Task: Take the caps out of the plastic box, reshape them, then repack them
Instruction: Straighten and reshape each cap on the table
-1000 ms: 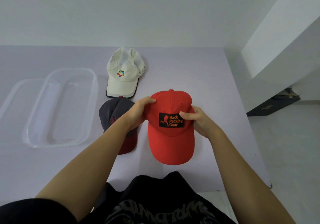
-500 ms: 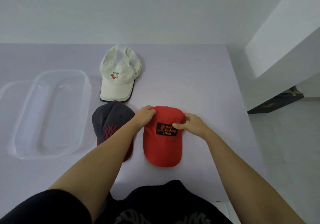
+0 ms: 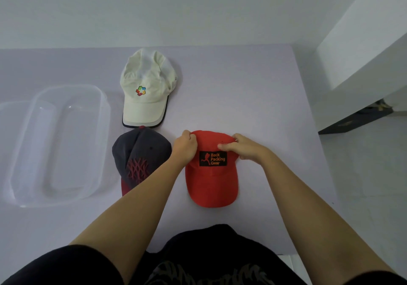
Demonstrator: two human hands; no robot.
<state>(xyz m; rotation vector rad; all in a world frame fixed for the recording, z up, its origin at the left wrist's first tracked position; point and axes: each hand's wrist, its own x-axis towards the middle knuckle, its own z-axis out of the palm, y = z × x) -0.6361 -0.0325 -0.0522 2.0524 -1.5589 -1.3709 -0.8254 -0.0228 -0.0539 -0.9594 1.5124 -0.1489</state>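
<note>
Matt cloth caps (image 3: 211, 170), glossy plastic box (image 3: 55, 143)

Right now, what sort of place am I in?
Probably a plain indoor room, perhaps a home or a staged workspace: a pale purple table stands against a bare white wall, with a clear plastic box and a red cap on it.

Red cap (image 3: 211, 183), lower centre: plain red; black front patch (image 3: 213, 158) lettered in orange, red figure beside. Cream cap (image 3: 145, 108), upper centre: logo (image 3: 140, 91) coloured red, green, yellow, blue; brim edged black. Dark grey cap (image 3: 141, 148), centre left: front stitched with maroon web pattern; brim, button maroon. Plastic box (image 3: 57, 143), left: clear. Table (image 3: 253, 99): pale lilac.
</note>
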